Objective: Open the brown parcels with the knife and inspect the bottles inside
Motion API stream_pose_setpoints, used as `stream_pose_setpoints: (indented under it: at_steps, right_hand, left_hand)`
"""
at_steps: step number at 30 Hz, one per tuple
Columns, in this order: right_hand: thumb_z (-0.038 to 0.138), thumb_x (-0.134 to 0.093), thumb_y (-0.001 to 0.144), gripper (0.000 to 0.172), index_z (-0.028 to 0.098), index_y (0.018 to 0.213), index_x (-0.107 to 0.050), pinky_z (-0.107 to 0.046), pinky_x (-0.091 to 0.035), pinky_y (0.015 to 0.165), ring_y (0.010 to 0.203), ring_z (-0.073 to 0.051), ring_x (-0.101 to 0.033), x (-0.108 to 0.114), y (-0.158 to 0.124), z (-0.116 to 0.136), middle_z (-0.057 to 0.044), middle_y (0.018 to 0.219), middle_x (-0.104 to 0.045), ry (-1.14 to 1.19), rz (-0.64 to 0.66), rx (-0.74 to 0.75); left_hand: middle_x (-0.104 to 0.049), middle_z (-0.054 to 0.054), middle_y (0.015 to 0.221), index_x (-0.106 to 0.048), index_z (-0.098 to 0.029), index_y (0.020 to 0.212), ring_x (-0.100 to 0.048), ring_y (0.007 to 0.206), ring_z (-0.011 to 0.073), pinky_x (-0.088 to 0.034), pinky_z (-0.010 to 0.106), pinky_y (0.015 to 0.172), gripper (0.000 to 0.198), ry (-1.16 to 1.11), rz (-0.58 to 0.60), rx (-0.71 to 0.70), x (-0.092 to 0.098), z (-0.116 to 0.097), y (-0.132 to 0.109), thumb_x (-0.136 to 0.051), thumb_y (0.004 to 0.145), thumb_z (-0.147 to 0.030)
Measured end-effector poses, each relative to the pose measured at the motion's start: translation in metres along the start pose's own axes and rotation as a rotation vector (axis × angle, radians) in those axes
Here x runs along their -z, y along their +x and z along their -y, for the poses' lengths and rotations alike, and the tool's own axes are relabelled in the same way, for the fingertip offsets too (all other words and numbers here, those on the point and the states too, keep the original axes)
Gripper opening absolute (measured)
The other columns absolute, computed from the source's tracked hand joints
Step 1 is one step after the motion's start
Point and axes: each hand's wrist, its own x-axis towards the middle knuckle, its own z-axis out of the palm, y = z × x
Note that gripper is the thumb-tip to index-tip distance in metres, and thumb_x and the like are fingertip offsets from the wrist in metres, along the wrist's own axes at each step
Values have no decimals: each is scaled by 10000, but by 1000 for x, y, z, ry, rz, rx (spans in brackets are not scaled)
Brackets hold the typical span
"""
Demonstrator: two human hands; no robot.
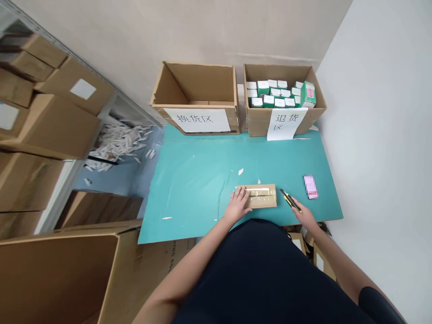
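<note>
Since the signs are the clearest writing here, what do they say?

The paper sign [199,120] on the left cardboard carton [199,81] reads 换货区, "exchange area". The paper sign [286,123] on the right cardboard carton [256,121] reads 退货区, "returns area".

Any brand names?

None that I can read. The green-and-white boxes [270,93] packed in the right carton are too small to make out their print.

Where's the taped cardboard parcel [261,196]?

It lies flat on the teal tabletop [199,189], near the front edge and between the person's hands. The left hand [238,204] rests on its left end, with the fingers [241,193] spread and pressing down on top.

And the right hand [303,215]?

Its fingers [297,208] curl around a yellow-and-black utility knife [290,201], whose front end points up and left, just beside the parcel's right end. I can't tell whether the tip touches the parcel or how far the blade extends.

Anything else hard to make out?

Yes, the phone [310,186] to the right of the knife has a pixelated screen, and the person's dark top [259,270] hides the tabletop's near edge in the middle.
</note>
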Motion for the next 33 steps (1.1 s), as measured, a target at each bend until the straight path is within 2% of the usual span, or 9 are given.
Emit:
stream_pose_setpoints:
  at_steps: [4, 10, 15, 24, 33]
  right_hand:
    - [450, -541, 901, 664, 263, 1533, -461, -227, -488, 487, 559, -130, -596, -23, -4, 12, -24, 859, -703, 315, 8, -117]
    - [465, -556, 879, 700, 258, 1539, -449, -197, -437, 416, 531, -107, -550, -29, -3, 16, -11, 871, -678, 385, 36, -119]
    - [431, -572, 904, 662, 280, 1537, -455, -186, -404, 398, 516, -101, -535, -26, 0, 14, -18, 870, -686, 378, 68, -123]
    - [362, -549, 927, 621, 268, 1534, -462, -172, -379, 394, 506, -83, -522, -22, 6, 12, -18, 866, -669, 397, 101, -141]
    - [457, -592, 877, 724, 261, 1553, -424, -182, -400, 399, 501, -83, -524, -16, 8, 13, 5, 836, -656, 479, 191, -176]
  left_hand:
    - [-268, 162, 1669, -352, -232, 1561, -180, 1559, 360, -148, 577, 1260, 897, 85, 110, -74, 9, -5, 19, -775, 797, -438]
    - [-269, 180, 1663, -430, -237, 1522, -183, 1553, 394, -102, 591, 1256, 975, 27, 194, -91, 11, 4, 34, -878, 678, -430]
    - [-279, 143, 1668, -434, -284, 1517, -169, 1557, 385, -59, 588, 1261, 941, -61, 153, -87, 10, 4, 29, -861, 694, -444]
    - [-270, 162, 1667, -411, -226, 1535, -167, 1562, 360, -13, 576, 1263, 859, -37, 109, -129, 9, -3, 20, -769, 782, -431]
    - [-261, 162, 1670, -388, -221, 1554, -159, 1564, 360, -12, 582, 1261, 868, -43, 99, -144, 10, 0, 19, -712, 823, -559]
